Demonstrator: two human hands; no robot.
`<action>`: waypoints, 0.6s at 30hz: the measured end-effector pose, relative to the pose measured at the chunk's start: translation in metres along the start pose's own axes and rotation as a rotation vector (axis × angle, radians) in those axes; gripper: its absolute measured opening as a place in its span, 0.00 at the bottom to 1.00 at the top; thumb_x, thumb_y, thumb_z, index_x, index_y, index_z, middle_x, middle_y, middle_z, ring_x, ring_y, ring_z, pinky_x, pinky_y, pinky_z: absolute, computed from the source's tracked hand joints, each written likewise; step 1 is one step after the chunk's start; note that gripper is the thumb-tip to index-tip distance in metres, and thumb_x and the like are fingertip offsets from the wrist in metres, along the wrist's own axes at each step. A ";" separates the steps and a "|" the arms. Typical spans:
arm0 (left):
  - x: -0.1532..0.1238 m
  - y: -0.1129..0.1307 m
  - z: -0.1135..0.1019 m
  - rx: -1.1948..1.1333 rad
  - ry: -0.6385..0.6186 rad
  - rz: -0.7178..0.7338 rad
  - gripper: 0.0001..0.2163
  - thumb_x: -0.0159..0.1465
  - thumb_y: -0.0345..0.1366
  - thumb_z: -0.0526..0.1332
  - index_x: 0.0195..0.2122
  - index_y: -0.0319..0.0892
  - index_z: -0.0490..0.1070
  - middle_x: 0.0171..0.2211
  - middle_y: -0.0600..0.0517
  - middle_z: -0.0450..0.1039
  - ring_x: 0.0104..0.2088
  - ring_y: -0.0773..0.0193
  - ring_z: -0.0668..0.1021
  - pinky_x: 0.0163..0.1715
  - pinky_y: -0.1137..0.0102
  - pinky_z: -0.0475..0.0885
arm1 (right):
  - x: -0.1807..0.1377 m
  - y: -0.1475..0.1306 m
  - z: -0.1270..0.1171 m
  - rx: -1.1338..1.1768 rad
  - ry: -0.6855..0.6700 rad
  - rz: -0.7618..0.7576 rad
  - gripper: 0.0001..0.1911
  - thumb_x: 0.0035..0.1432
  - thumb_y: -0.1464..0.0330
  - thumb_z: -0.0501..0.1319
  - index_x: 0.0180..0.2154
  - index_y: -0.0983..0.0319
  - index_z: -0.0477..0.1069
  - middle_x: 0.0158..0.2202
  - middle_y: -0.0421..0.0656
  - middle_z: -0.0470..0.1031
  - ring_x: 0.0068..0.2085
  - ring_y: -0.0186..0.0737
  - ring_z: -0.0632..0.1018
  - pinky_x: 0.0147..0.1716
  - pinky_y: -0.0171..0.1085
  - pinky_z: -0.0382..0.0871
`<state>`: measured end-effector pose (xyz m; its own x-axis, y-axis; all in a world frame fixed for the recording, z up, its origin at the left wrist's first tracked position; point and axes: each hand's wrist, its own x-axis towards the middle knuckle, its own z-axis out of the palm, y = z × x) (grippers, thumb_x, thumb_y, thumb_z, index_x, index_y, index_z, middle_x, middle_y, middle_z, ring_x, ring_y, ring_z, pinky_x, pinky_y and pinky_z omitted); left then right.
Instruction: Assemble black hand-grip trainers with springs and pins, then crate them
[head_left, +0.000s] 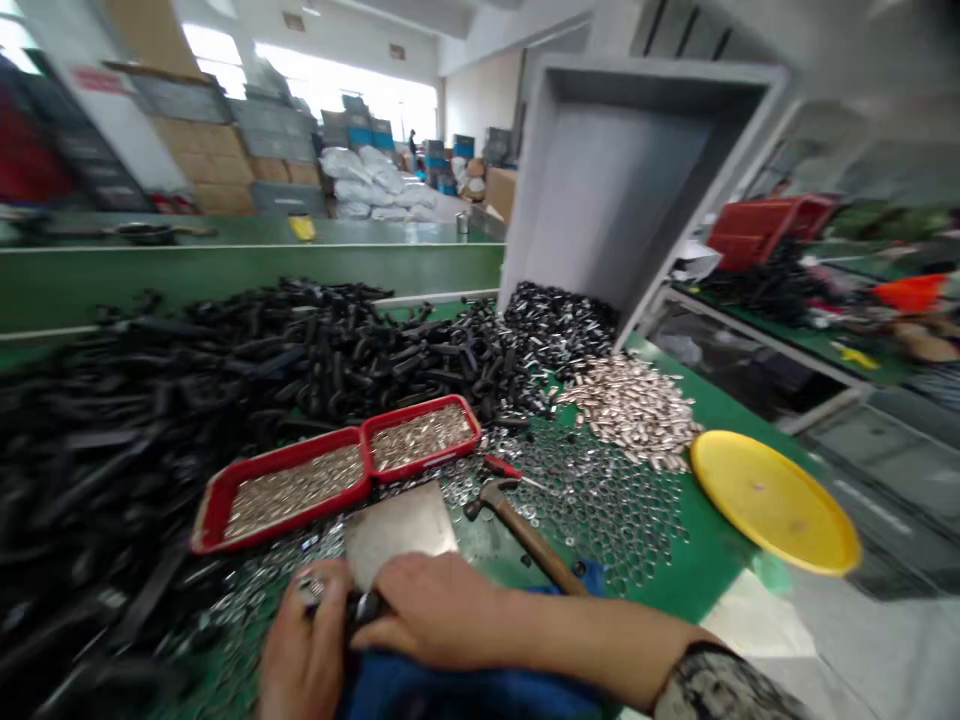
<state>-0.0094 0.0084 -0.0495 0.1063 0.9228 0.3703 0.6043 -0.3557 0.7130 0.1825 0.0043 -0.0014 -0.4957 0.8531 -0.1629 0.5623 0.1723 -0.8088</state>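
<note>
At the bottom of the head view, my left hand (304, 645) is closed, with a small shiny metal piece (309, 590) showing between its fingers. Close beside it, my right hand (435, 608) wraps round a black part (366, 608), most of which is hidden by the fingers. Whether the metal piece and the black part are joined I cannot tell. Just beyond both hands lies a flat metal plate (401, 525). A hammer (529, 535) with a wooden handle rests right of the plate, near a red-handled screwdriver (517, 472).
Two red trays (281, 520) hold small metal pieces. Black parts (300, 350) are heaped at left and back. Metal rings (600, 500) and copper-coloured pieces (634, 410) spread to the right, by a yellow lid-like disc (776, 500). A tilted grey bin (622, 190) stands behind.
</note>
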 end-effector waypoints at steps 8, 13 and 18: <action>0.013 0.034 -0.011 -0.069 -0.007 -0.053 0.08 0.72 0.37 0.48 0.40 0.42 0.64 0.37 0.48 0.69 0.39 0.62 0.73 0.44 0.67 0.70 | 0.004 -0.001 -0.002 0.153 -0.067 -0.042 0.22 0.69 0.51 0.49 0.38 0.62 0.67 0.33 0.43 0.75 0.29 0.35 0.74 0.31 0.34 0.67; 0.031 0.031 0.009 0.126 -0.358 -0.044 0.08 0.71 0.38 0.50 0.39 0.42 0.64 0.38 0.48 0.68 0.39 0.60 0.73 0.42 0.65 0.69 | -0.002 0.014 0.005 -0.087 -0.064 0.033 0.23 0.72 0.56 0.43 0.39 0.63 0.69 0.29 0.44 0.77 0.32 0.39 0.78 0.34 0.36 0.66; 0.054 0.021 0.040 0.414 -0.601 0.151 0.08 0.69 0.37 0.54 0.40 0.38 0.68 0.41 0.44 0.70 0.45 0.54 0.72 0.47 0.60 0.67 | -0.024 0.040 -0.008 -0.370 -0.024 0.179 0.16 0.70 0.60 0.49 0.40 0.62 0.69 0.34 0.49 0.79 0.36 0.46 0.80 0.35 0.38 0.67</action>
<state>0.0402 0.0571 -0.0384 0.5533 0.8325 -0.0282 0.7845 -0.5095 0.3535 0.2228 -0.0052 -0.0253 -0.3814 0.8746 -0.2994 0.8391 0.1916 -0.5091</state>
